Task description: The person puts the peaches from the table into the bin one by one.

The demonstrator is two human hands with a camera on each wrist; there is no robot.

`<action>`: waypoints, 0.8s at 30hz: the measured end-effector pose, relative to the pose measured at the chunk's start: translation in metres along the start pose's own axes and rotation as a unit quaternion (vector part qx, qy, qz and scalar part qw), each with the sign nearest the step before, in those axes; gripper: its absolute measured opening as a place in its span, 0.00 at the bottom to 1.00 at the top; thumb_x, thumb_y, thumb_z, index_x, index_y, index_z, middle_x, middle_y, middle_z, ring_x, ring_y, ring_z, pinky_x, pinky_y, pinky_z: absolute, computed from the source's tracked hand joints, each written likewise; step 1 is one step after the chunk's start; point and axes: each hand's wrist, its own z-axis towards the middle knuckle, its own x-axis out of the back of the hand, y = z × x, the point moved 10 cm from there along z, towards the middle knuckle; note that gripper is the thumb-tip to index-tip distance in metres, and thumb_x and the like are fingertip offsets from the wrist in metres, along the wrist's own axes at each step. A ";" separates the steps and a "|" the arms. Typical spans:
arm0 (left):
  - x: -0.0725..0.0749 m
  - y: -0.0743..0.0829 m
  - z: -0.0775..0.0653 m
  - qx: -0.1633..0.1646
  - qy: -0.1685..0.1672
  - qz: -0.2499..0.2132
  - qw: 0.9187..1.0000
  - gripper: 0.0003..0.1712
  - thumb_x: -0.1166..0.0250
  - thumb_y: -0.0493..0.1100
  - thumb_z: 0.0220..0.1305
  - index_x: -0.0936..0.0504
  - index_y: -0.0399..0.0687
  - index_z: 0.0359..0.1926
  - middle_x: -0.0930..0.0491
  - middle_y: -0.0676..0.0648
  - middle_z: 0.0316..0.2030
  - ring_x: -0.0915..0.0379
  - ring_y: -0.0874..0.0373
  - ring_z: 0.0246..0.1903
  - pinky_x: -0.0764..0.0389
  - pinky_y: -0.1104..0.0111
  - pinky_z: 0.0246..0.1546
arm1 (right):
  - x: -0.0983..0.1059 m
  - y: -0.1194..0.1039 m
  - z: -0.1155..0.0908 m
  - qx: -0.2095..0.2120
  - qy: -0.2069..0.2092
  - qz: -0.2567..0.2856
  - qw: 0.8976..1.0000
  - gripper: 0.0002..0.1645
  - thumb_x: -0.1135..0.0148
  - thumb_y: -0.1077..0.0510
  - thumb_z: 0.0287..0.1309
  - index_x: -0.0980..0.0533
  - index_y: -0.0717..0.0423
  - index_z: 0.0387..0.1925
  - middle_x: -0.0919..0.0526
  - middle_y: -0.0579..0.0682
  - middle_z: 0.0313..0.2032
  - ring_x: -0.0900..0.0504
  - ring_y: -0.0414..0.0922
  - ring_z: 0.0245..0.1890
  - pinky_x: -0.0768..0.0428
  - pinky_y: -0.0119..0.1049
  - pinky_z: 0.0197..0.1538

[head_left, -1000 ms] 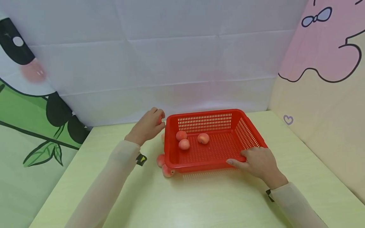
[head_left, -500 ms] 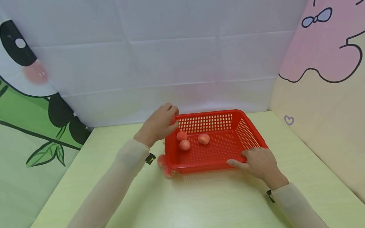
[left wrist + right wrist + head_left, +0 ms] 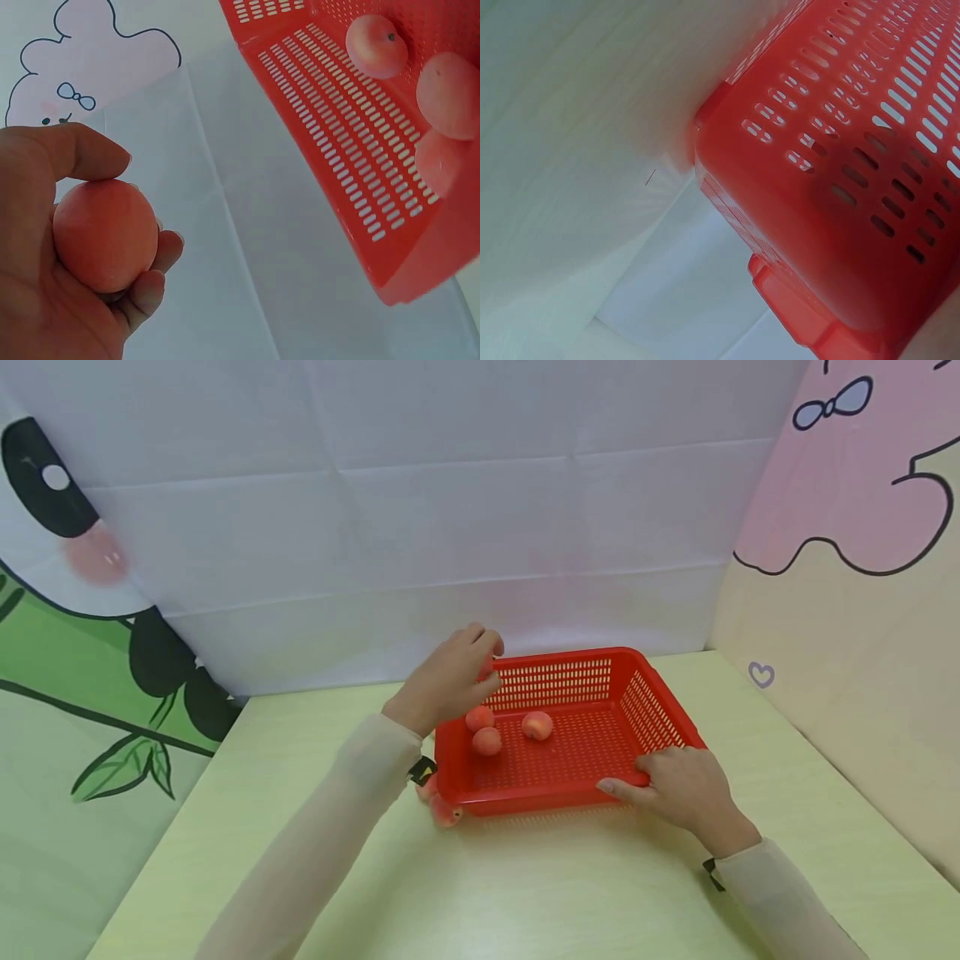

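Observation:
My left hand [image 3: 450, 681] holds a reddish peach [image 3: 105, 236], its thumb and fingers curled round the fruit. It hovers over the far left corner of a red plastic basket [image 3: 555, 798] with slotted walls. Inside the basket, toward its left side, lie three peaches: a back-left peach [image 3: 480, 718], one just in front of it [image 3: 487, 742], and a third a little to the right [image 3: 537, 725]. At the near right corner, my right hand [image 3: 686, 789] grips the rim, thumb along the front edge. In the right wrist view, the basket wall [image 3: 795, 225] fills much of the picture.
Against the basket's left outer side, two more peaches, a front peach [image 3: 446, 812] and a partly hidden peach [image 3: 426, 788], rest on the pale table [image 3: 525, 893]. A white sheet [image 3: 450, 527] hangs behind, with printed cartoon panels [image 3: 847, 485] at both sides.
My left hand has moved right with the peach, from beside the basket to over its far left corner. My right hand and the basket have stayed put.

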 end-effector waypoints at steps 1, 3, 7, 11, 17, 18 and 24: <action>-0.003 0.001 0.002 0.002 -0.008 -0.003 1.000 0.16 0.40 0.37 0.72 0.24 0.39 0.58 0.24 0.42 0.52 0.27 0.48 0.49 0.21 0.60 0.56 | 0.000 0.000 0.000 -0.001 -0.001 0.000 1.000 0.43 0.41 0.20 0.63 0.46 0.43 0.15 0.51 0.37 0.15 0.52 0.36 0.19 0.49 0.35 0.25; -0.010 0.003 0.006 0.005 -0.026 -0.003 1.000 0.15 0.41 0.37 0.74 0.24 0.39 0.58 0.24 0.42 0.53 0.28 0.49 0.49 0.21 0.60 0.56 | -0.002 0.000 -0.001 -0.004 -0.005 0.001 1.000 0.42 0.39 0.21 0.63 0.45 0.43 0.15 0.51 0.37 0.15 0.51 0.36 0.19 0.48 0.35 0.25; -0.023 0.008 0.011 -0.001 -0.060 0.009 0.998 0.16 0.40 0.39 0.77 0.24 0.40 0.61 0.25 0.42 0.54 0.29 0.49 0.52 0.22 0.60 0.59 | -0.004 0.001 -0.003 -0.006 -0.008 0.001 1.000 0.42 0.37 0.22 0.62 0.45 0.43 0.15 0.50 0.38 0.15 0.50 0.36 0.19 0.48 0.35 0.25; -0.033 0.013 0.017 -0.014 -0.084 0.013 0.996 0.19 0.40 0.39 0.77 0.27 0.42 0.64 0.25 0.44 0.54 0.30 0.49 0.53 0.24 0.60 0.59 | -0.004 0.002 -0.003 -0.005 -0.004 -0.001 1.000 0.42 0.38 0.22 0.62 0.46 0.44 0.15 0.50 0.38 0.15 0.50 0.37 0.19 0.47 0.35 0.25; -0.042 0.014 0.022 -0.013 -0.108 -0.016 0.994 0.18 0.42 0.39 0.76 0.32 0.41 0.62 0.28 0.45 0.47 0.32 0.50 0.51 0.26 0.62 0.54 | -0.003 0.002 -0.002 0.002 0.005 0.001 1.000 0.42 0.38 0.22 0.63 0.45 0.43 0.15 0.51 0.37 0.15 0.50 0.36 0.19 0.47 0.35 0.25; -0.044 0.014 0.023 -0.011 -0.112 -0.016 0.994 0.18 0.41 0.39 0.76 0.32 0.41 0.62 0.28 0.46 0.48 0.33 0.51 0.52 0.25 0.62 0.54 | -0.002 0.002 -0.002 0.004 0.006 0.001 1.000 0.42 0.38 0.22 0.63 0.45 0.43 0.15 0.51 0.37 0.15 0.50 0.36 0.19 0.48 0.35 0.25; -0.055 0.012 0.026 0.008 -0.137 -0.014 0.990 0.20 0.37 0.40 0.75 0.25 0.53 0.64 0.33 0.48 0.56 0.35 0.54 0.56 0.21 0.65 0.49 | -0.002 0.001 0.000 0.007 0.008 -0.001 1.000 0.42 0.38 0.22 0.62 0.44 0.43 0.14 0.49 0.37 0.14 0.49 0.36 0.18 0.46 0.35 0.24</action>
